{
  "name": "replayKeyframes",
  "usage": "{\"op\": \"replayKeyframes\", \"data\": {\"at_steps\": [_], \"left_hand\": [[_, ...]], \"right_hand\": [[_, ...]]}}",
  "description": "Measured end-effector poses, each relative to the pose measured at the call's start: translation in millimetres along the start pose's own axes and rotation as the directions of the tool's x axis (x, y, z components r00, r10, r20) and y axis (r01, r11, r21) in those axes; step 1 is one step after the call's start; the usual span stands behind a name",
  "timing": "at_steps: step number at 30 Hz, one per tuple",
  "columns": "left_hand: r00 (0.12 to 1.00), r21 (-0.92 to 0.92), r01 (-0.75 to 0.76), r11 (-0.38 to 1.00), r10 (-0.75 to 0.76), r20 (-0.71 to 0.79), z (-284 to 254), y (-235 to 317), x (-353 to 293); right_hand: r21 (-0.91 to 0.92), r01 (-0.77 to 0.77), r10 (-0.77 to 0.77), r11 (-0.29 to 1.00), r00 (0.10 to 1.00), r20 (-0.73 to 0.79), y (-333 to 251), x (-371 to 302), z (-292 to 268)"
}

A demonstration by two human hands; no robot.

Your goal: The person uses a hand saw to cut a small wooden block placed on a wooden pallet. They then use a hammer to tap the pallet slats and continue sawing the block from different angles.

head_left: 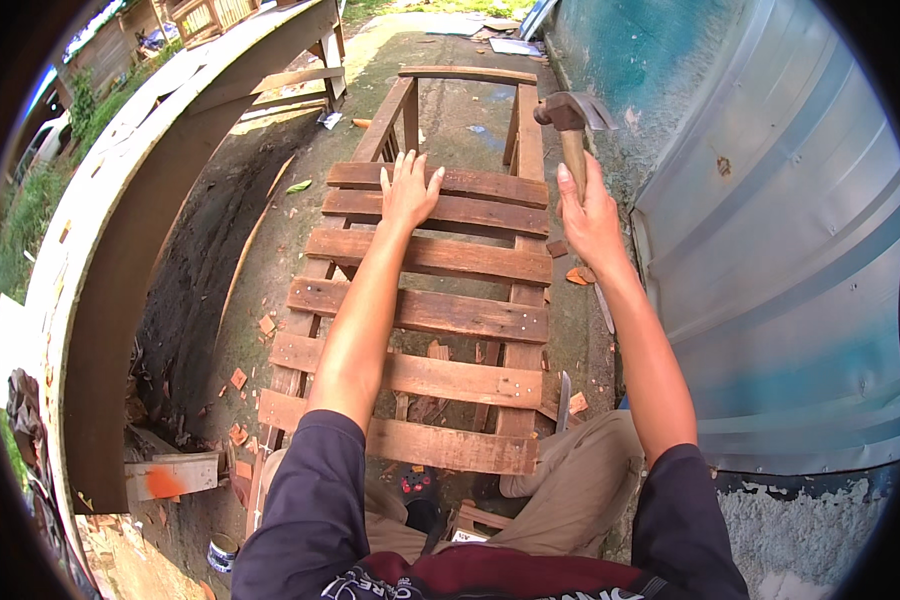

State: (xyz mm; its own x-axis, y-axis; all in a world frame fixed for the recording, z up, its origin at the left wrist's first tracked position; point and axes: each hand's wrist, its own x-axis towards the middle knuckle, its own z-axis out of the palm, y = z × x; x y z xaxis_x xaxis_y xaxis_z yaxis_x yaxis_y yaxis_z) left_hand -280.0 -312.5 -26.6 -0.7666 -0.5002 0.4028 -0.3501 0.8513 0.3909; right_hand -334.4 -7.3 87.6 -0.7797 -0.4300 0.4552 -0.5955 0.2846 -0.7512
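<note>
In my right hand [592, 215] is a claw hammer [573, 130], raised beside the far right of a wooden frame, its wooden handle gripped and its metal head up. My left hand [410, 192] lies flat with fingers spread on the far slats of that frame. The slatted wooden frame [440, 372] stretches away from me, brown planks laid crosswise over two long rails. Nail heads dot the ends of several nearer slats. The farthest slat [490, 186] sits under my left fingers; beyond it the frame opens to a bare end bar [467, 74].
A blue-grey corrugated metal sheet [770, 260] closes off the right side. Along the left runs a long curved-looking table or bench [120, 270]. Wood chips [238, 378] litter the concrete. A blade [564, 400] stands near my right knee, and a small can [222, 552] sits lower left.
</note>
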Motion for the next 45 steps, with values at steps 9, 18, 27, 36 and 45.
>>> {"op": "replayKeyframes", "data": {"at_steps": [9,18,27,36,45], "left_hand": [[0.992,0.187,0.044,0.981,-0.066,0.112,68.0,-9.1,35.1],[0.953,0.320,0.089,0.943,-0.174,0.247,53.5,-3.7,54.2],[0.973,0.302,0.062,0.951,-0.125,0.194,56.3,-10.7,45.8],[0.978,0.279,0.058,0.958,-0.111,0.177,62.4,-7.7,43.7],[0.980,-0.208,-0.103,0.973,0.135,0.144,50.7,-48.5,39.9]], "right_hand": [[-0.274,-0.169,0.234,0.947,0.946,0.225,92.1,47.2,39.8],[-0.321,-0.208,0.316,0.924,0.887,0.336,92.2,65.8,51.6],[-0.345,-0.270,0.400,0.899,0.829,0.391,85.8,43.5,49.8],[-0.344,-0.191,0.319,0.919,0.873,0.369,87.4,33.0,36.6],[-0.229,-0.306,0.365,0.924,0.885,0.291,91.9,37.3,56.9]]}}
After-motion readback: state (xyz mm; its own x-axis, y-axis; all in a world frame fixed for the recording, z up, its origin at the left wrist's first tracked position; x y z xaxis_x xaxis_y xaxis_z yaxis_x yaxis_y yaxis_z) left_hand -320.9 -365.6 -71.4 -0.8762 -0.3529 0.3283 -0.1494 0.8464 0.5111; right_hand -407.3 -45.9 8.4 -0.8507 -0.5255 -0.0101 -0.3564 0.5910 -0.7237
